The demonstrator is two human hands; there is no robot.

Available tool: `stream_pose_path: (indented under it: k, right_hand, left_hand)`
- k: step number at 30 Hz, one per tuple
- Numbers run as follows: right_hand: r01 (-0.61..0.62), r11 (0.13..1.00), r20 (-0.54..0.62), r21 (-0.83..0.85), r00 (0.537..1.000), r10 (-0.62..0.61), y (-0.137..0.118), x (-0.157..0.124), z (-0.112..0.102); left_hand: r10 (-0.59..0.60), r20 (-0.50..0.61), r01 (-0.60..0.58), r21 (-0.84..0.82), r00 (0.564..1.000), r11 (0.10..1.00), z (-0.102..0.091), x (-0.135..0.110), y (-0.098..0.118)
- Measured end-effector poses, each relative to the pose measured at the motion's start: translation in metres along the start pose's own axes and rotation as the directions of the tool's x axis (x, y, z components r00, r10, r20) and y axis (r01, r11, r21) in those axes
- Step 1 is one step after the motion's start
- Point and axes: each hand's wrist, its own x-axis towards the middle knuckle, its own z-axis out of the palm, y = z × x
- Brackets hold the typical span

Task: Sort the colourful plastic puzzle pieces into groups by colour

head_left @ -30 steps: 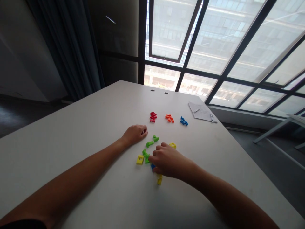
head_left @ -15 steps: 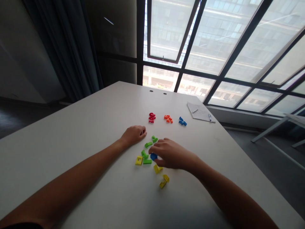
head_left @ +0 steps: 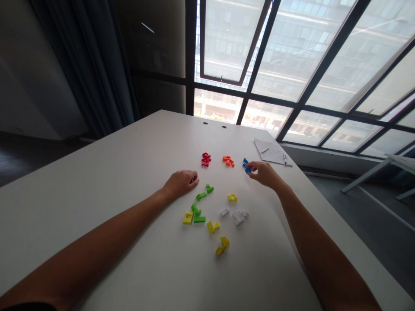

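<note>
My right hand (head_left: 264,173) is over the small blue pile at the far right of the pieces. Its fingertips pinch a blue plastic block (head_left: 248,170), partly hidden, beside another blue piece (head_left: 245,161). My left hand (head_left: 181,182) rests on the table in a loose curl, and I see nothing in it. Just right of it lie several green blocks (head_left: 201,196). Yellow blocks (head_left: 188,217) are scattered nearer to me. White blocks (head_left: 240,217) lie to the right of them.
A red pile (head_left: 206,159) and an orange pile (head_left: 228,161) lie left of the blue one on the white table (head_left: 129,160). Farther right are a sheet of paper (head_left: 272,151) and pens. Windows (head_left: 275,56) rise behind the table.
My right hand has moved away and to the right, carrying the blue block from beside the green pieces to the blue pile. White pieces and a yellow one are uncovered. My left hand stays put.
</note>
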Motion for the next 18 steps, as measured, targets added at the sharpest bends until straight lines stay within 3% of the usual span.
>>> stream_pose_path:
  k: [5, 12, 15, 18]
  right_hand:
    - [-0.09, 0.989, 0.029, -0.117, 0.995, 0.094, 0.028, -0.004, 0.013]
    - [-0.002, 0.997, 0.069, -0.079, 0.998, 0.007, 0.041, -0.007, 0.039]
    - [-0.025, 0.997, -0.025, -0.068, 0.999, 0.023, 0.045, -0.006, 0.035]
    - [-0.145, 0.984, -0.058, -0.099, 0.989, 0.139, 0.046, -0.005, 0.023]
  left_hand:
    - [0.007, -0.005, -0.007, 0.003, 1.0, 1.0, 0.001, 0.0, -0.002]
    - [0.007, -0.002, -0.007, 0.011, 1.0, 1.0, 0.001, 0.0, -0.002]
    - [0.009, -0.003, -0.009, 0.011, 1.0, 1.0, 0.001, 0.0, -0.002]
    - [0.011, -0.008, -0.011, -0.001, 1.0, 1.0, 0.001, 0.0, -0.002]
